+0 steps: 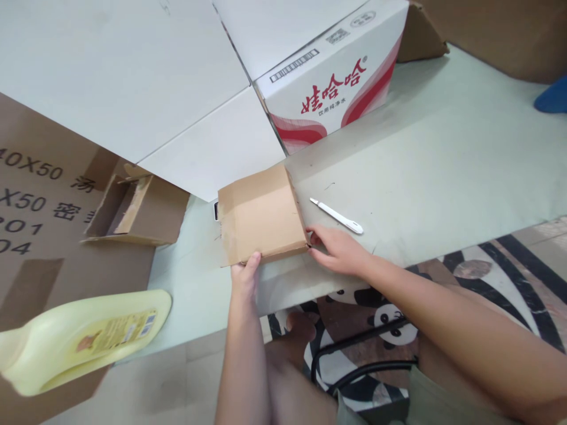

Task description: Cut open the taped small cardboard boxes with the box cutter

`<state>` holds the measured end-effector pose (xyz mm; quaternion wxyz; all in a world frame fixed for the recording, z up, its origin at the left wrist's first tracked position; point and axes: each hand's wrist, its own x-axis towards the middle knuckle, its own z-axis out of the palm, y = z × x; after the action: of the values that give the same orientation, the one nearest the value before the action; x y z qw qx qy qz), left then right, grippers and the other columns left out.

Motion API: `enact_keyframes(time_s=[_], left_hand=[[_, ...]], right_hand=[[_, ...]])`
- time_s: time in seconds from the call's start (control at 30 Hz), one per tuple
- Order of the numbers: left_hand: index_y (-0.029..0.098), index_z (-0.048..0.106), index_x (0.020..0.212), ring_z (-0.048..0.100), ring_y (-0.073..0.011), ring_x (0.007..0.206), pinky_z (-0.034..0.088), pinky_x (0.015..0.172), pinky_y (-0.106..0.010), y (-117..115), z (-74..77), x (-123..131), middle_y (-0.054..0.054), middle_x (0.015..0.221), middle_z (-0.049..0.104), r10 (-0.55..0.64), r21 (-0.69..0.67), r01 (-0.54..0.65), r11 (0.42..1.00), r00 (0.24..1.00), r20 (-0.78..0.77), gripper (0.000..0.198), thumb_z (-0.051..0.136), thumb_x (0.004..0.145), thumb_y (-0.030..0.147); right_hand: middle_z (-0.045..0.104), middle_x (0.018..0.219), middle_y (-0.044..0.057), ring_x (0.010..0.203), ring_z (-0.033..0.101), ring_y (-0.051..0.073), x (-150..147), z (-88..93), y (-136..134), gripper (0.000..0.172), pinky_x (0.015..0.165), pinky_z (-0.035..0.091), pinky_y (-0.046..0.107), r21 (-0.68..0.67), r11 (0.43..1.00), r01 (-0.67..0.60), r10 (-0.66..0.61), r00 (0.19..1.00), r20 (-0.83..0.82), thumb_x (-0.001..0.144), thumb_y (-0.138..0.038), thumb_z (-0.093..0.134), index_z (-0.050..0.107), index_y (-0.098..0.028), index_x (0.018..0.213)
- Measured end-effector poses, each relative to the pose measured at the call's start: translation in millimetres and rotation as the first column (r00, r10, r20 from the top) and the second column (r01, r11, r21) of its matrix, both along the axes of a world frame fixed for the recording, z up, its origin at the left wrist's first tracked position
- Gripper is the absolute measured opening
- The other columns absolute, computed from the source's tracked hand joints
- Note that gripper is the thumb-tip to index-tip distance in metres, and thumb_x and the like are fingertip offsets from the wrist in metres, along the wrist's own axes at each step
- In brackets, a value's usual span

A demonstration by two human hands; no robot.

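Note:
A flat brown cardboard box [263, 212] lies on the pale green table surface [434, 159] in front of me. My left hand [244, 278] grips its near edge, thumb on top and the other fingers hidden underneath. At the near right corner, my right hand [337, 248] is closed with thumb and fingertips about the box's edge. To the right of the box, apart from both hands, lies a slim white craft knife [336, 216]. A small dark-edged object [216, 211] peeks out at the box's left side, mostly hidden.
White cartons [186, 77] and a red-and-white water carton [336, 82] stand behind. At left are a small opened cardboard box [150, 206], a large printed carton [39, 236] and a pale yellow bottle [88, 336]. A blue object [551, 97] sits at far right.

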<state>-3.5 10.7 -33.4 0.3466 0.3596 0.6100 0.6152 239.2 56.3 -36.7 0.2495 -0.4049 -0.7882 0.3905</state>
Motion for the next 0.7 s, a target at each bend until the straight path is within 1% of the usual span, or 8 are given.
enact_keyframes(time_s=[0.1,0.27,0.43,0.53,0.7], left_hand=[[0.022,0.065,0.127,0.066,-0.0297,0.117,0.05,0.105,-0.037,-0.2,-0.3,-0.5,-0.013,0.122,0.07,-0.004,0.002,0.005,1.0,1.0,-0.021,0.089,0.088,0.051,0.06],[0.022,0.065,0.128,0.066,-0.0305,0.116,0.05,0.104,-0.039,-0.6,-1.5,-1.2,-0.014,0.123,0.069,-0.006,0.002,0.006,1.0,1.0,-0.018,0.088,0.088,0.052,0.061],[0.022,0.064,0.129,0.064,-0.0306,0.121,0.049,0.107,-0.038,-0.9,0.0,0.5,-0.013,0.124,0.069,-0.007,0.018,0.007,1.0,1.0,0.001,0.088,0.089,0.053,0.058],[0.022,0.065,0.128,0.064,-0.0305,0.12,0.049,0.106,-0.038,-0.8,1.0,1.5,-0.013,0.125,0.069,0.0,0.016,0.0,1.0,1.0,0.008,0.088,0.089,0.052,0.057],[0.022,0.066,0.128,0.065,-0.0303,0.119,0.049,0.107,-0.038,-0.2,0.6,1.6,-0.014,0.125,0.069,-0.003,0.02,0.003,1.0,1.0,-0.008,0.086,0.088,0.054,0.059]], right_hand=[[0.071,0.099,0.012,0.088,0.066,0.026,0.1,0.3,0.1,0.042,0.076,0.047,0.036,0.006,1.0,-0.001,0.001,1.0,0.003,0.088,-0.032,0.053,0.055,-0.014,0.126],[0.071,0.098,0.012,0.087,0.066,0.026,0.2,-0.2,0.2,0.042,0.076,0.046,0.036,0.009,1.0,-0.004,0.004,1.0,0.0,0.089,-0.033,0.052,0.055,-0.014,0.126],[0.071,0.099,0.012,0.088,0.066,0.027,0.3,0.9,0.1,0.042,0.076,0.047,0.037,0.0,1.0,-0.009,0.009,1.0,0.0,0.089,-0.033,0.052,0.055,-0.014,0.127],[0.071,0.098,0.012,0.088,0.066,0.028,0.4,1.6,0.0,0.042,0.076,0.046,0.038,-0.004,1.0,-0.011,0.011,1.0,-0.001,0.089,-0.034,0.051,0.055,-0.014,0.126],[0.072,0.098,0.011,0.087,0.066,0.027,0.4,0.6,0.1,0.041,0.075,0.046,0.037,0.015,1.0,-0.009,0.009,1.0,-0.002,0.089,-0.033,0.052,0.055,-0.015,0.126]])
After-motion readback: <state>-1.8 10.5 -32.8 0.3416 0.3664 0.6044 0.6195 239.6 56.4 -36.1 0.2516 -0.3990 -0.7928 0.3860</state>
